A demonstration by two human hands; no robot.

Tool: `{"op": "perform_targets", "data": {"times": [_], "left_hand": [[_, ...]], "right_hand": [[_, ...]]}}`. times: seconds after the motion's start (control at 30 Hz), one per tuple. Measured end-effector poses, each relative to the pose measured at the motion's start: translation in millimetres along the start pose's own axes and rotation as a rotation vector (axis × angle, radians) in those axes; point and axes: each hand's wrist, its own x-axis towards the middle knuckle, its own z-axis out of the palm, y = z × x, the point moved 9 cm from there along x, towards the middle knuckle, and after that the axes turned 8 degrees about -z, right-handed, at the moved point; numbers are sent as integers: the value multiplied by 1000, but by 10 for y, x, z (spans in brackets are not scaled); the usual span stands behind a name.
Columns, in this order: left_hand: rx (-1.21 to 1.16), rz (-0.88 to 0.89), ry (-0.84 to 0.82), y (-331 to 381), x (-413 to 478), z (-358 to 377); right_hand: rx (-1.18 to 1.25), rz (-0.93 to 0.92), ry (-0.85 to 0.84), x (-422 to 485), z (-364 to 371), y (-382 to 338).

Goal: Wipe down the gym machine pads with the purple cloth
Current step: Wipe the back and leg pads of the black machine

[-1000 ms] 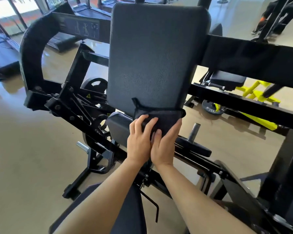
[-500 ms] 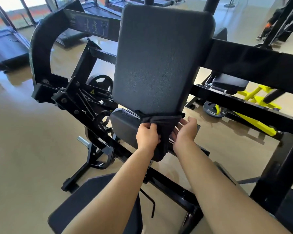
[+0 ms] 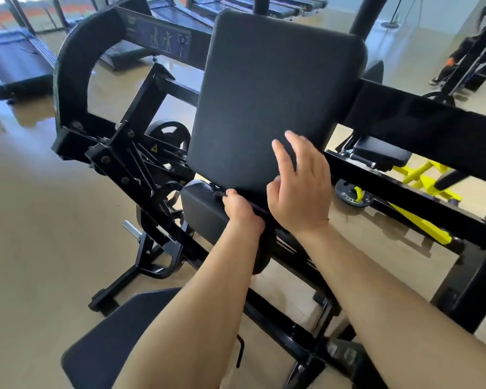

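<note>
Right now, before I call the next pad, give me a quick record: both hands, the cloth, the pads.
left hand: grips the cloth at the back pad's bottom edge
right hand: open, fingers spread, in front of the back pad's lower right; contact unclear
cloth: bunched, mostly hidden between the hands
back pad: large, upright, black
lower pad: small, just below the back pad
seat: black, bottom left

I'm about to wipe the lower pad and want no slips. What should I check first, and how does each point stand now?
1. Left hand grips cloth: ok.
2. Right hand free: ok, open over the back pad.
3. Cloth spread flat: not ok, bunched and mostly hidden.
4. Lower pad within reach: ok, beside the left hand.
5. Back pad clean: cannot tell.
</note>
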Motion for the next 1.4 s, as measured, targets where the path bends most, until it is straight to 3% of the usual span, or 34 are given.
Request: {"op": "perform_targets", "data": {"times": [0.1, 0.2, 0.4, 0.53, 0.7, 0.9, 1.13, 1.23, 1.4], "left_hand": [[-94, 30, -47, 343, -33, 101], [-116, 74, -40, 698, 82, 97], [-13, 253, -29, 1444, 319, 76], [5, 337, 0, 1370, 365, 76], [-62, 89, -54, 674, 219, 14], [-92, 227, -27, 1307, 383, 141], [331, 444, -52, 1923, 418, 394], [563, 632, -149, 2121, 109, 873], [681, 809, -297, 2417, -219, 1830]], "right_hand": [[-206, -374, -142, 276, 223, -94], [-332, -489, -332, 389, 568, -65], [-369, -446, -246, 409, 600, -82], [-365, -442, -221, 432, 593, -92], [-368, -436, -203, 424, 575, -93], [-357, -447, -168, 432, 572, -96], [-350, -457, -145, 432, 562, -98], [-348, -464, -125, 426, 553, -99], [-340, -460, -134, 422, 563, -86]]}}
